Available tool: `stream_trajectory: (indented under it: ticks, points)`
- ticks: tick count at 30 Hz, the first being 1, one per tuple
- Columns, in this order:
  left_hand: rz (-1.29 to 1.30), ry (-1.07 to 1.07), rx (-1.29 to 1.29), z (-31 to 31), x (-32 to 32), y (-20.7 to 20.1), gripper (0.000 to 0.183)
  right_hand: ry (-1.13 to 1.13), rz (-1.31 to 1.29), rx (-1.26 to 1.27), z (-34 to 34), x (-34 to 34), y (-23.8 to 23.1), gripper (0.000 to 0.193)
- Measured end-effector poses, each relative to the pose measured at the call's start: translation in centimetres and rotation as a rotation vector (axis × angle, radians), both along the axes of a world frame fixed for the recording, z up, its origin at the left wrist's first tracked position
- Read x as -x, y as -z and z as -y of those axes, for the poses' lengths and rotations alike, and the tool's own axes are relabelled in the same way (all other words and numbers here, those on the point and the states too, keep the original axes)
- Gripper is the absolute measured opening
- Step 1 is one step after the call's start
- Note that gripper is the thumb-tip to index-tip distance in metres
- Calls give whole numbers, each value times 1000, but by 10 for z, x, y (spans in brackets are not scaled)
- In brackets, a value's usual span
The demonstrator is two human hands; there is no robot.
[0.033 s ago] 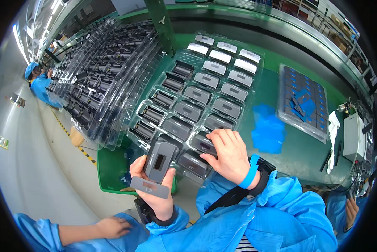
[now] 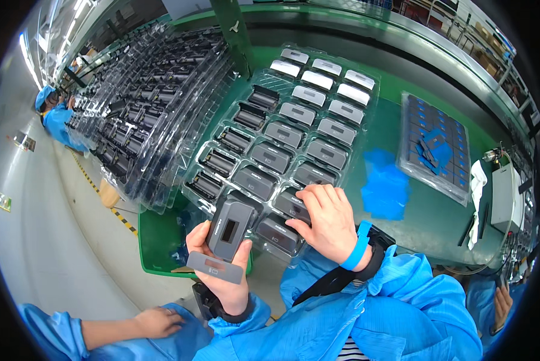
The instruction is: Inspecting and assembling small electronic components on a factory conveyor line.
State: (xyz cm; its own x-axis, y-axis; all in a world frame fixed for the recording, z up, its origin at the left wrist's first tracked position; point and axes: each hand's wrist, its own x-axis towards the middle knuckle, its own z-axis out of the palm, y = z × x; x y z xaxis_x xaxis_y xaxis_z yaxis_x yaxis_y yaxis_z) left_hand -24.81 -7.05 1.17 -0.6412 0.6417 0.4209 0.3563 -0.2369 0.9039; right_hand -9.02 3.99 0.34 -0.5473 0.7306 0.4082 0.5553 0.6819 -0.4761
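My left hand point(image 2: 225, 283) holds a dark grey device housing point(image 2: 229, 228) with a black window, raised over the near left edge of a clear plastic tray point(image 2: 193, 206). A thin grey cover plate point(image 2: 214, 268) with a small slot lies across the same hand, below the housing. My right hand point(image 2: 327, 219) is closed at the near right of the tray, thumb and fingertips on the right end of a grey device point(image 2: 291, 203) seated there. Its fingers hide part of that device. Nearer me sits another grey device point(image 2: 277, 234) in its pocket.
The tray's left column holds open black housings point(image 2: 234, 139); white-looking pieces point(image 2: 317, 80) fill its far end. Stacked trays point(image 2: 155, 108) rise at left above a green bin point(image 2: 152, 246). Blue film point(image 2: 385, 186) and a blue-topped tray point(image 2: 435, 144) lie right. Another person's hand point(image 2: 158, 322) is lower left.
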Motion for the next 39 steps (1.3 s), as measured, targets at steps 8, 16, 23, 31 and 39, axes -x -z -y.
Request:
stream_trajectory:
  ticks: [8, 16, 23, 31, 39]
  points:
    - [56, 40, -22, -4, 14, 12, 69, 38, 91, -60, 5, 5, 1, 62]
    - [154, 13, 3, 3, 32, 28, 73, 112, 128, 48, 21, -25, -6, 59]
    - [101, 120, -30, -8, 38, 32, 66, 166, 35, 69, 25, -31, -8, 49]
    - [92, 174, -49, -9, 48, 44, 68, 168, 87, 56, 25, -19, -2, 37]
    - [113, 175, -44, -2, 49, 44, 67, 169, 132, 8, 26, -18, -3, 37]
